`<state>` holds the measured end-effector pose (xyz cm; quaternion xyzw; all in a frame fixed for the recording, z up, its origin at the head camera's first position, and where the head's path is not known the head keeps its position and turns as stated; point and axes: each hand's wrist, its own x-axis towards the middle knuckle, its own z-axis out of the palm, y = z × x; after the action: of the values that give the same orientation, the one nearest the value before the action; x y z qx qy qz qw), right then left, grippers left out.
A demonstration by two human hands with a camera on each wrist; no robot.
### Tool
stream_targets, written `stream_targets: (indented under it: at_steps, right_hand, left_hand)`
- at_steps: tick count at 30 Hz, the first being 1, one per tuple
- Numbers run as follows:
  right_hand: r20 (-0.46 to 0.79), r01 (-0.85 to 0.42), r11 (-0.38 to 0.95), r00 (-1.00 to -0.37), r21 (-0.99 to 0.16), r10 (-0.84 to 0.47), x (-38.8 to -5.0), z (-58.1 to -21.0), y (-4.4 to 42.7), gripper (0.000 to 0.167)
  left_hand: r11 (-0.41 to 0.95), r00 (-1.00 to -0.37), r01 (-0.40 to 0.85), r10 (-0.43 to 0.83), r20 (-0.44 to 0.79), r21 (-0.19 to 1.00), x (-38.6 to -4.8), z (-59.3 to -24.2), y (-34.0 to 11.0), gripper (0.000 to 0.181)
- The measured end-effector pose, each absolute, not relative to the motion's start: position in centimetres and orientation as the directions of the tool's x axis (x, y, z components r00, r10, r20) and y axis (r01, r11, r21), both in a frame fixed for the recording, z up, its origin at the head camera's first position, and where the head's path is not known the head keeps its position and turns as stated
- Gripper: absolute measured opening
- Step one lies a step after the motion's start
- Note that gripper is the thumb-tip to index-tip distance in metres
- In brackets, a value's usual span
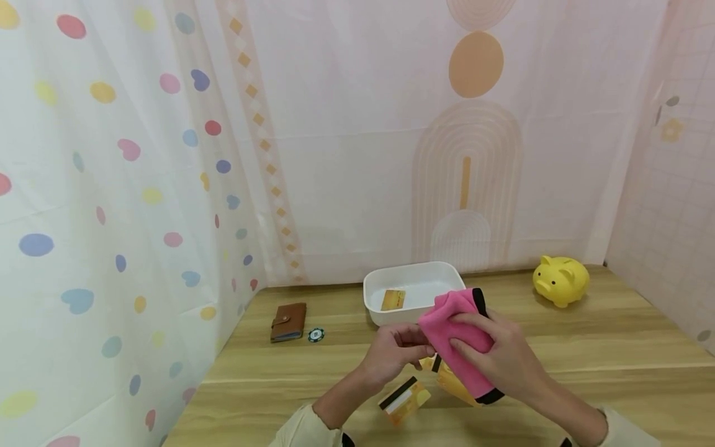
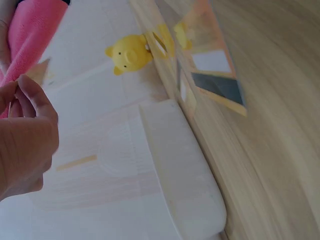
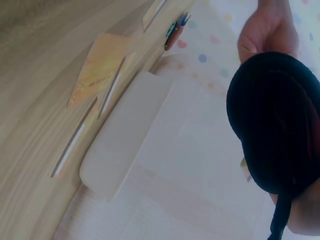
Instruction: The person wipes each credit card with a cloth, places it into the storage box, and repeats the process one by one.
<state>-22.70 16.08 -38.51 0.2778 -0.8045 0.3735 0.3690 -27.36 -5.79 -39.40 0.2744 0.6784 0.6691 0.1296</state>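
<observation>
My right hand (image 1: 505, 354) grips a folded pink cloth (image 1: 463, 335) with black edging. In the right wrist view, the cloth's dark edging (image 3: 272, 115) faces the camera. Beside it, my left hand (image 1: 393, 354) pinches with thumb and fingers at the cloth's left side. A gold-brown card corner (image 2: 40, 72) shows past the left fingertips, next to the cloth; the rest of this card is hidden. On the table under the hands lie several gold cards: one striped card (image 1: 404, 400) in front of the left hand, others partly covered by the cloth.
Behind the hands stands a white bin (image 1: 413, 292) with a gold card (image 1: 393, 300) inside. To the left lie a brown wallet (image 1: 289, 321) and a poker chip (image 1: 316, 335). A yellow piggy bank (image 1: 560, 280) sits at the back right. Patterned curtains surround the table.
</observation>
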Motion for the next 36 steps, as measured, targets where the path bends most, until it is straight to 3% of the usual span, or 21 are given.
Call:
stream_targets:
  at_steps: [8,26,36]
  right_hand:
    - [0.816,-0.699,0.627,-0.553,-0.344,-0.167,-22.6,-38.6,15.9,0.039]
    - [0.836,-0.690,0.657,-0.524,-0.305,-0.163,-22.9,-38.9,16.7,0.038]
    - [0.821,-0.667,0.668,-0.552,-0.328,-0.147,-23.0,-39.1,17.4,0.037]
  left_hand:
    - [0.022,-0.862,0.228,0.468,0.192,0.973,-26.7,-39.0,-5.4,0.019]
    - [0.031,-0.891,0.221,0.413,0.189,0.975,-26.7,-39.4,-5.4,0.009]
    - [0.027,-0.890,0.233,0.409,0.202,0.972,-27.0,-39.7,-5.6,0.013]
